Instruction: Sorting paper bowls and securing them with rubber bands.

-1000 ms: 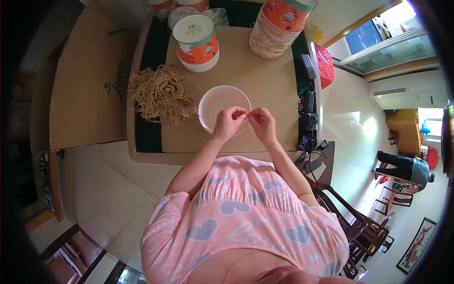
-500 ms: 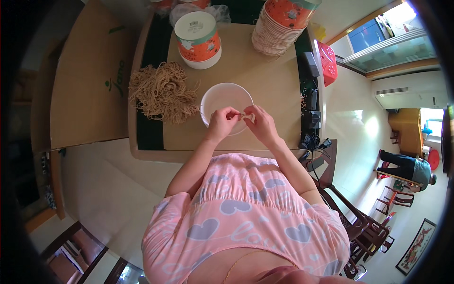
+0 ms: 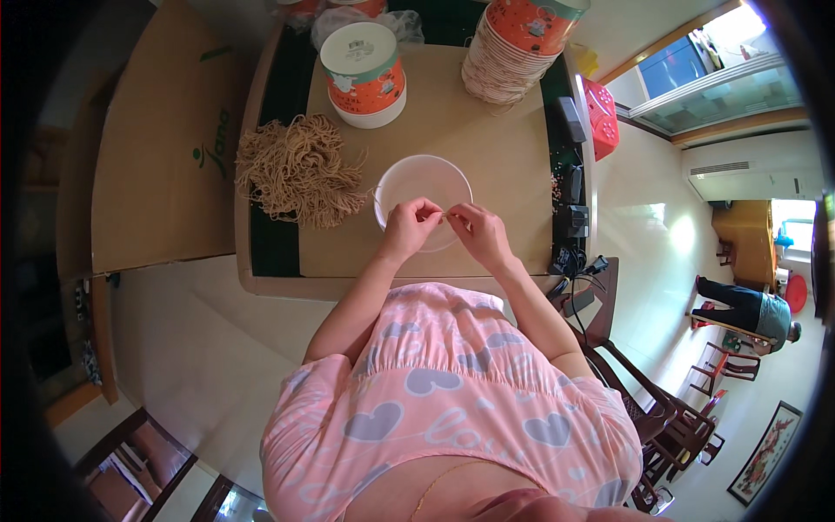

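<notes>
White tub (image 3: 424, 177) sits mid-frame; over it our left hand (image 3: 412, 228) and right hand (image 3: 481, 232) pinch what looks like cord (image 3: 444, 217). We seem to be tying it; the next move calls for steadiness.

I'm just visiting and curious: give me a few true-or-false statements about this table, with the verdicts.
1. The cord pile lies left of the bowl. True.
2. The two hands are far apart. False: the left hand and right hand nearly meet over the bowl, apparently pinching a thin strand.
3. The inside of the bowl is bright orange. False: it is white.
4. A tall stack of tubs stands at the far right of the table. True.
5. The red basket is beyond the table's left edge. False: it is beyond the right edge.
</notes>
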Demonstrator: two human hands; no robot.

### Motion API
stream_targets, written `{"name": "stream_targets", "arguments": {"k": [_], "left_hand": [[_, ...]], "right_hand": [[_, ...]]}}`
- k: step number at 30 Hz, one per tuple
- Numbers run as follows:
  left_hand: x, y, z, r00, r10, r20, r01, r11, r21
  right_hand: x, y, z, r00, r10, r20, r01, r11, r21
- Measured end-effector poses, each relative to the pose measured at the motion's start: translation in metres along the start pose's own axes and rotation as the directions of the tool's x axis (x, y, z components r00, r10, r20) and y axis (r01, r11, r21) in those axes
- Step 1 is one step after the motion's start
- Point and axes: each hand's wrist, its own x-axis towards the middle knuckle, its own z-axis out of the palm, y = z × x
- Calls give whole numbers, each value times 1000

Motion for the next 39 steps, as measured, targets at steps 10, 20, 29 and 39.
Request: {"name": "stream_targets", "arguments": {"k": [10, 20, 29, 39], "left_hand": [[0, -5, 1, 1000, 4, 18, -4, 1000, 8], [-3, 5, 0, 999, -10, 30, 11, 1000, -8], [-3, 3, 0, 999, -15, 34, 15, 1000, -9], [-5, 1, 0, 1000, 27, 2, -27, 1000, 8]], "right_hand": [[-7, -7, 1, 997, 48, -60, -47, 999, 29], [-7, -1, 4, 998, 18, -63, -17, 1000, 18], [-7, -7, 3, 1000, 18, -11, -18, 999, -40], [-4, -5, 5, 998, 3, -61, 0, 999, 46]]}}
